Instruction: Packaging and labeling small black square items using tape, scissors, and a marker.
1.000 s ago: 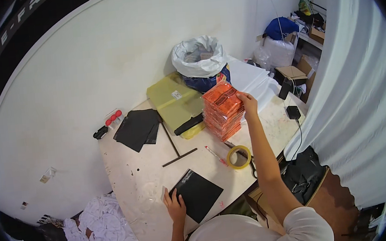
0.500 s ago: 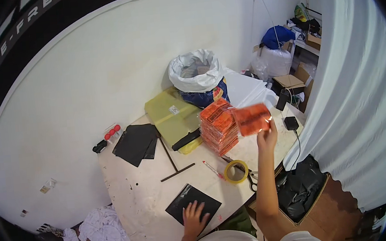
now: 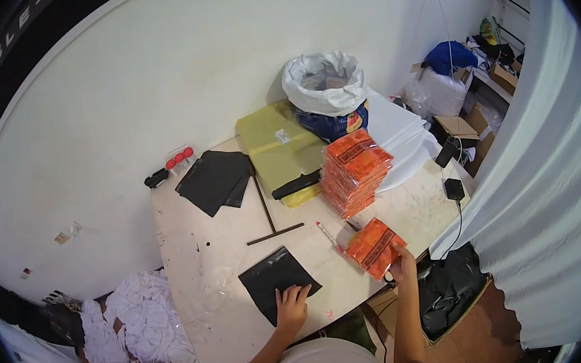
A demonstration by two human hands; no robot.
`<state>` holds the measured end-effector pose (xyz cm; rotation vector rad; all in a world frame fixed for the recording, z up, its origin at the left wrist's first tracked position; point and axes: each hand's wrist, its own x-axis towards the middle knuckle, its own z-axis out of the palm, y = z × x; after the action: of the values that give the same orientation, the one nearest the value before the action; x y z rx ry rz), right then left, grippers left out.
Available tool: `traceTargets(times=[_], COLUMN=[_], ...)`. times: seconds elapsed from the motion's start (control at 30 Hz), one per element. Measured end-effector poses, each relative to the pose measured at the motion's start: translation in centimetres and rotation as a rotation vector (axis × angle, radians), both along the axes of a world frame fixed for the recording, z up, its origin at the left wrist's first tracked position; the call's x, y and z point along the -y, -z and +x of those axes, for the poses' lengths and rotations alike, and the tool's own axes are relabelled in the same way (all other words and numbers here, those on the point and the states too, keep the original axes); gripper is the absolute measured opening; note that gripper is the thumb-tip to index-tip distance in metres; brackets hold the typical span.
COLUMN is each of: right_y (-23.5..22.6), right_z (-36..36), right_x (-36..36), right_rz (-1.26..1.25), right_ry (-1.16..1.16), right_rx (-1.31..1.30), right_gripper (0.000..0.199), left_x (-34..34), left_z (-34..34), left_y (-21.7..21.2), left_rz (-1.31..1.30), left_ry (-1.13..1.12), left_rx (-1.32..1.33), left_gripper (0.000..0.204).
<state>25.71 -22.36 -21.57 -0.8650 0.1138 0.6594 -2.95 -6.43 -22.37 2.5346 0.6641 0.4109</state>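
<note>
My right hand (image 3: pixel 403 266) grips the near right edge of a flat orange packet in clear plastic (image 3: pixel 375 245), held over the table's right front part. The packet hides the tape roll and most of the scissors (image 3: pixel 352 224). My left hand (image 3: pixel 292 310) lies on the lower right part of a black plastic mailing bag (image 3: pixel 272 278), its fingers slightly bent and a little apart. Beyond the held packet stands a tall stack of similar orange packets (image 3: pixel 354 179). A red and white marker (image 3: pixel 329 236) lies between the black bag and the held packet.
A dark T-shaped rod (image 3: pixel 265 212) and several black bags (image 3: pixel 213 182) lie at left on the pale table (image 3: pixel 203 288). Behind are yellow plastic packaging (image 3: pixel 276 144), a white-lined sack (image 3: pixel 328 101) and white sheets (image 3: pixel 401 136). A black adapter with cable (image 3: pixel 453 189) sits at the right edge.
My right hand has brought the orange packet down from beside the stack, toward me, over the tape roll. My left hand's fingers have drawn closer together on the black bag. The view has shifted.
</note>
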Motion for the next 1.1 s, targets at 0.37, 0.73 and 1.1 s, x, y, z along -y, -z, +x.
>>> traceTargets(times=[0.37, 0.73, 1.1], right_y=[-9.1, -9.3, -12.8], right_z=[-5.0, -3.9, -7.2], right_x=[-2.7, -8.2, -5.7], right_rz=[-0.641, -0.388, -0.32], right_ry=[0.324, -0.135, -0.887], right_rx=[1.023, 0.73, 0.966], right_gripper=[0.017, 0.018, 0.014], left_x=[-1.2, -1.5, -2.0], left_z=[-1.3, -1.3, -0.9], left_y=[-0.2, -2.6, -2.5], left_rz=[0.083, -0.204, -0.396], left_ry=[-0.177, -0.315, -0.491], left_rx=[0.031, 0.365, 0.535], left_gripper=[0.06, 0.018, 0.013])
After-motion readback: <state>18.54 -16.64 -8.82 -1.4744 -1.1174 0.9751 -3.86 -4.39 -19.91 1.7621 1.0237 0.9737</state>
